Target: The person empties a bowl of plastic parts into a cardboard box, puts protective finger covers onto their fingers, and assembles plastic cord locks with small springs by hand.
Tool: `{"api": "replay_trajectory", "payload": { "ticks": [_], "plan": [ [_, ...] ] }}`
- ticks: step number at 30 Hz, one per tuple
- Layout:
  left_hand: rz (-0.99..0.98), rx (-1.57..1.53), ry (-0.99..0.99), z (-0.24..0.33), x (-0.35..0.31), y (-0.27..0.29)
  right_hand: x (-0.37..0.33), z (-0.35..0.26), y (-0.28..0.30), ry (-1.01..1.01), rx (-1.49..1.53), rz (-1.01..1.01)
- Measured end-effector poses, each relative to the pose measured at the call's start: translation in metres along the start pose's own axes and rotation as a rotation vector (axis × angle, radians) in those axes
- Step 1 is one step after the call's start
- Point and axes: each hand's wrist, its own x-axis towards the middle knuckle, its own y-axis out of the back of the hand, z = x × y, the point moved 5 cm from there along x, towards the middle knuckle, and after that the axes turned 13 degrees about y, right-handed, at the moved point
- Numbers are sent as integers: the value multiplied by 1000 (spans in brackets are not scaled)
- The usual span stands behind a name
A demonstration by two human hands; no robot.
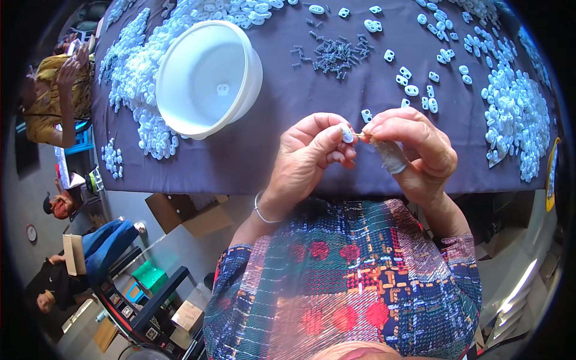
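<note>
White plastic shows between the thumb and forefinger of the left hand [303,150]: its grip is closed on a small rounded piece [347,137], held above the near part of the surface [282,96]. Right beside it, the right hand [423,144] has its fingertips pinched together on a thin tan bit [360,135], which points toward the white piece; whether the two touch is too small to tell. A pale wrapping [391,157] covers one digit of the right hand, and a silvery bracelet [258,207] circles the left wrist.

Dark cloth covers the surface. To the left of the hands stands a round white tub [192,75], with one small white part [223,89] lying inside. Beyond the hands lies a loose heap of small dark pieces [339,54], with scattered white parts [411,90] to its right. A large white pile [135,90] spreads along the tub's left side, and another pile [516,123] sits at the far right.
</note>
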Motion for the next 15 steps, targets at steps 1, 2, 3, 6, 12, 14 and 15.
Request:
{"api": "replay_trajectory", "payload": {
  "ticks": [1,2,3,6,12,14,15],
  "plan": [
    [-9,-3,-2,0,0,0,0,0,0,6,-12,-8],
    [-8,-2,1,0,0,0,0,0,-1,12,-24,-16],
    [-4,1,2,0,0,0,0,0,-1,10,-23,-14],
    [0,9,5,-1,1,1,-1,0,0,8,-29,-12],
    [35,32,18,0,2,1,-2,2,1,-6,-33,-19],
    [22,26,12,0,2,0,-2,2,1,24,-64,-36],
    [31,41,3,1,1,0,-2,2,0,23,-64,-34]
  ]
}}
